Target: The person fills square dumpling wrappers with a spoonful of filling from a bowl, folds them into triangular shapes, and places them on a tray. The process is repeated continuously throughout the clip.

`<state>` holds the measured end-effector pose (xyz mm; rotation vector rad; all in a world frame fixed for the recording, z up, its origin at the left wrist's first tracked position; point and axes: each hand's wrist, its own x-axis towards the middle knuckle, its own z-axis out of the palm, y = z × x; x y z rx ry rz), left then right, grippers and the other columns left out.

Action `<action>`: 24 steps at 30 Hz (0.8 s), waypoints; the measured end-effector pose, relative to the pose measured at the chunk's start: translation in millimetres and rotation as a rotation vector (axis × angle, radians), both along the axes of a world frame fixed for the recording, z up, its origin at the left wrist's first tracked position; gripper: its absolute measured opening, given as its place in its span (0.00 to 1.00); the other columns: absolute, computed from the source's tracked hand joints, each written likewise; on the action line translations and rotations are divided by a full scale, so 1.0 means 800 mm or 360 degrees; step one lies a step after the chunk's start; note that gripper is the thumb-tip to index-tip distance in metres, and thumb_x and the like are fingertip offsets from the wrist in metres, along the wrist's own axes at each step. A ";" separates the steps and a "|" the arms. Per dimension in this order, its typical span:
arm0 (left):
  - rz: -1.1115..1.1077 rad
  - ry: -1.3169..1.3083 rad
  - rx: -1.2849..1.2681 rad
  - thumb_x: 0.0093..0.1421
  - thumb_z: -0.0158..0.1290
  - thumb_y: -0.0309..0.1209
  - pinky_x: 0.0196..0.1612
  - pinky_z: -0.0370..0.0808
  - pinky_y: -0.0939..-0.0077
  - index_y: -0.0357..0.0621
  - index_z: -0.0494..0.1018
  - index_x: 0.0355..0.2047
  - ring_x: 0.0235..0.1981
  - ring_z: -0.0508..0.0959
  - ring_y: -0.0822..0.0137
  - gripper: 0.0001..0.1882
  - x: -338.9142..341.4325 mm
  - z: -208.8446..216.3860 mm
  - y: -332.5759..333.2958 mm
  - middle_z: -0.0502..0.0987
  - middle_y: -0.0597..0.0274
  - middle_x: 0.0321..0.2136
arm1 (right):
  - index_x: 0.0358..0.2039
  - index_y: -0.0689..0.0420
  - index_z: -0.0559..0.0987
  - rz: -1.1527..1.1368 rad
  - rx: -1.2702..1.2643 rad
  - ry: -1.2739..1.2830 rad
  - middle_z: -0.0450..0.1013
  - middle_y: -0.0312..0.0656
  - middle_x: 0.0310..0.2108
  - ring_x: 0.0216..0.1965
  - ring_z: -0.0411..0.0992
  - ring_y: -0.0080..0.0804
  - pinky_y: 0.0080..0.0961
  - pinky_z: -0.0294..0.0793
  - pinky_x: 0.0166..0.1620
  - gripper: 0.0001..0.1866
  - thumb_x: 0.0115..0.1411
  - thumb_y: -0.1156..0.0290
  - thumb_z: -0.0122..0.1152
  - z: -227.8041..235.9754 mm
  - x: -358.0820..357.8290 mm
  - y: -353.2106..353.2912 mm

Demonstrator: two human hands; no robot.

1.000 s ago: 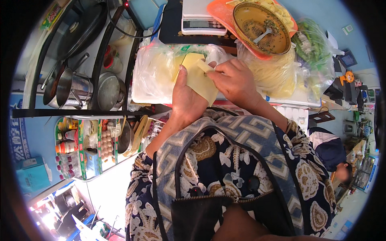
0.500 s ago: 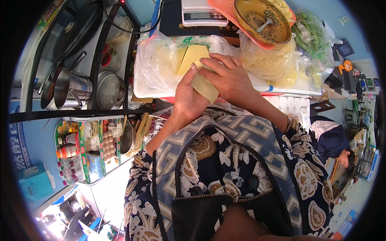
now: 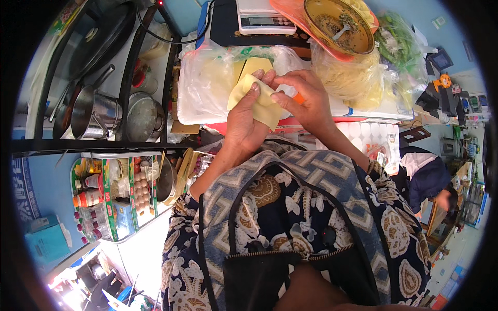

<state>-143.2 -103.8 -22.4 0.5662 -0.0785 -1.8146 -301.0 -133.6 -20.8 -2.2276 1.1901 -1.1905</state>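
Observation:
A pale yellow square dough wrapper [image 3: 267, 111] lies across the palm and fingers of my left hand [image 3: 244, 124], whose thumb presses on its face. My right hand [image 3: 311, 101] is at the wrapper's right edge, its thumb and forefinger apart and their tips close to the dough or touching it. More yellow wrappers [image 3: 254, 66] sit just beyond, in a clear plastic bag [image 3: 202, 85] on a white box. Beyond my right hand, a brown bowl [image 3: 317, 23] contains a dark greenish filling and a spoon [image 3: 341, 32].
A white kitchen scale [image 3: 265, 23] stands at the back. Bagged yellow noodles [image 3: 345, 78] and bagged green vegetables [image 3: 397, 44] are on the right. Pots [image 3: 93, 111] fill the rack at left, with eggs [image 3: 141, 192] below it. Another person [image 3: 423, 179] is at far right.
My right hand has drawn back rightward from over the wrapper, with its thumb and forefinger parting. More of the wrapper's face shows in my left hand. The person at right has shifted.

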 end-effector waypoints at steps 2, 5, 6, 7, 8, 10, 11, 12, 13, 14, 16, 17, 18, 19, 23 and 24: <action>0.0028 -0.0103 -0.0063 0.69 0.40 0.29 0.61 0.65 0.63 0.39 0.59 0.61 0.59 0.67 0.59 0.20 -0.002 -0.005 0.000 0.67 0.55 0.59 | 0.35 0.56 0.79 0.0046 0.0082 -0.0034 0.75 0.37 0.31 0.36 0.72 0.35 0.33 0.67 0.40 0.16 0.49 0.60 0.70 -0.005 0.010 -0.002; 0.0090 -0.0168 -0.0096 0.69 0.40 0.30 0.62 0.64 0.63 0.39 0.59 0.61 0.59 0.67 0.59 0.21 -0.002 -0.003 0.001 0.67 0.56 0.59 | 0.34 0.56 0.79 0.0099 0.0228 -0.0095 0.75 0.37 0.30 0.34 0.72 0.35 0.34 0.67 0.39 0.15 0.50 0.61 0.70 -0.004 0.024 -0.002; 0.0100 -0.0161 -0.0102 0.70 0.40 0.30 0.62 0.63 0.63 0.39 0.59 0.61 0.59 0.67 0.60 0.21 -0.003 -0.001 0.002 0.67 0.57 0.59 | 0.33 0.56 0.78 0.0151 0.0416 -0.0266 0.75 0.37 0.30 0.33 0.71 0.35 0.33 0.67 0.38 0.15 0.50 0.62 0.70 -0.007 0.028 -0.003; 0.0106 -0.0149 -0.0106 0.70 0.39 0.31 0.63 0.63 0.63 0.39 0.59 0.61 0.59 0.67 0.60 0.21 -0.001 -0.002 0.002 0.66 0.56 0.59 | 0.33 0.56 0.78 0.0203 0.0605 -0.0436 0.75 0.37 0.30 0.33 0.71 0.35 0.33 0.68 0.38 0.14 0.50 0.64 0.70 -0.014 0.032 -0.004; 0.0110 -0.0136 -0.0110 0.70 0.38 0.31 0.63 0.62 0.63 0.39 0.58 0.61 0.59 0.66 0.60 0.21 0.002 -0.005 0.004 0.66 0.56 0.59 | 0.32 0.56 0.78 0.0254 0.0794 -0.0604 0.75 0.37 0.30 0.32 0.71 0.34 0.33 0.68 0.37 0.13 0.49 0.65 0.71 -0.019 0.035 -0.005; 0.0122 -0.0103 -0.0116 0.71 0.37 0.32 0.63 0.61 0.63 0.39 0.58 0.61 0.60 0.66 0.61 0.21 0.008 -0.007 0.006 0.65 0.55 0.59 | 0.33 0.56 0.77 0.0285 0.0732 -0.0583 0.74 0.38 0.29 0.31 0.71 0.36 0.33 0.68 0.36 0.12 0.49 0.69 0.69 -0.024 0.038 -0.009; 0.0124 -0.0085 -0.0119 0.71 0.36 0.33 0.64 0.61 0.63 0.39 0.57 0.62 0.60 0.65 0.61 0.21 0.011 -0.007 0.008 0.64 0.55 0.60 | 0.33 0.55 0.77 0.0298 0.0699 -0.0573 0.74 0.39 0.28 0.30 0.70 0.37 0.33 0.69 0.36 0.11 0.49 0.71 0.69 -0.025 0.040 -0.011; 0.0125 -0.0065 -0.0115 0.71 0.35 0.34 0.64 0.61 0.64 0.39 0.57 0.62 0.60 0.65 0.61 0.21 0.014 -0.007 0.011 0.64 0.54 0.60 | 0.33 0.55 0.77 0.0251 0.0430 -0.0386 0.73 0.39 0.28 0.30 0.70 0.37 0.33 0.69 0.35 0.11 0.49 0.72 0.68 -0.021 0.043 -0.010; 0.0147 -0.0064 -0.0112 0.72 0.34 0.34 0.64 0.61 0.64 0.38 0.56 0.62 0.60 0.65 0.61 0.21 0.016 -0.008 0.013 0.64 0.53 0.60 | 0.33 0.55 0.77 0.0201 0.0160 -0.0201 0.72 0.39 0.28 0.31 0.71 0.38 0.33 0.69 0.35 0.12 0.48 0.74 0.68 -0.014 0.047 -0.008; 0.0169 -0.0062 -0.0108 0.72 0.33 0.35 0.64 0.61 0.64 0.38 0.56 0.62 0.60 0.65 0.61 0.22 0.019 -0.009 0.016 0.63 0.53 0.60 | 0.34 0.55 0.76 0.0149 -0.0110 -0.0017 0.72 0.39 0.28 0.31 0.71 0.38 0.33 0.69 0.35 0.12 0.47 0.75 0.67 -0.009 0.052 -0.007; 0.0193 -0.0031 -0.0101 0.72 0.33 0.35 0.64 0.61 0.64 0.37 0.56 0.61 0.60 0.65 0.61 0.22 0.021 -0.008 0.019 0.63 0.52 0.59 | 0.32 0.56 0.76 0.0177 -0.0311 0.0067 0.73 0.39 0.31 0.33 0.71 0.38 0.32 0.68 0.36 0.12 0.46 0.77 0.67 -0.007 0.057 -0.004; 0.0197 -0.0004 -0.0091 0.72 0.33 0.35 0.64 0.61 0.64 0.36 0.56 0.61 0.60 0.65 0.61 0.22 0.023 -0.004 0.021 0.63 0.51 0.59 | 0.32 0.56 0.76 0.0188 -0.0411 0.0109 0.73 0.38 0.33 0.34 0.72 0.38 0.32 0.68 0.37 0.12 0.45 0.78 0.67 -0.007 0.059 -0.003; 0.0196 0.0024 -0.0073 0.72 0.34 0.35 0.64 0.60 0.64 0.36 0.56 0.61 0.60 0.65 0.61 0.22 0.024 -0.001 0.023 0.63 0.51 0.59 | 0.32 0.56 0.76 0.0224 -0.0443 0.0176 0.73 0.38 0.34 0.35 0.72 0.37 0.32 0.68 0.36 0.12 0.45 0.77 0.67 -0.007 0.058 -0.001; 0.0216 0.0071 -0.0069 0.71 0.35 0.34 0.65 0.60 0.64 0.35 0.55 0.61 0.61 0.64 0.60 0.22 0.024 0.000 0.024 0.63 0.50 0.59 | 0.32 0.56 0.76 0.0257 -0.0474 0.0243 0.73 0.37 0.36 0.35 0.72 0.36 0.32 0.68 0.35 0.13 0.45 0.77 0.67 -0.008 0.056 0.000; 0.0182 -0.0002 -0.0161 0.70 0.39 0.31 0.66 0.59 0.61 0.34 0.54 0.61 0.63 0.63 0.56 0.22 0.021 -0.012 0.022 0.62 0.46 0.60 | 0.36 0.54 0.79 0.0268 -0.0467 0.0466 0.73 0.34 0.38 0.37 0.71 0.33 0.32 0.69 0.36 0.13 0.47 0.75 0.65 -0.007 0.046 0.015; 0.0153 -0.0089 -0.0218 0.69 0.40 0.30 0.66 0.60 0.60 0.34 0.53 0.61 0.63 0.63 0.55 0.23 0.021 -0.017 0.021 0.62 0.45 0.60 | 0.38 0.54 0.79 0.0277 -0.0470 0.0477 0.73 0.35 0.38 0.37 0.71 0.34 0.32 0.70 0.36 0.14 0.48 0.75 0.64 -0.008 0.038 0.023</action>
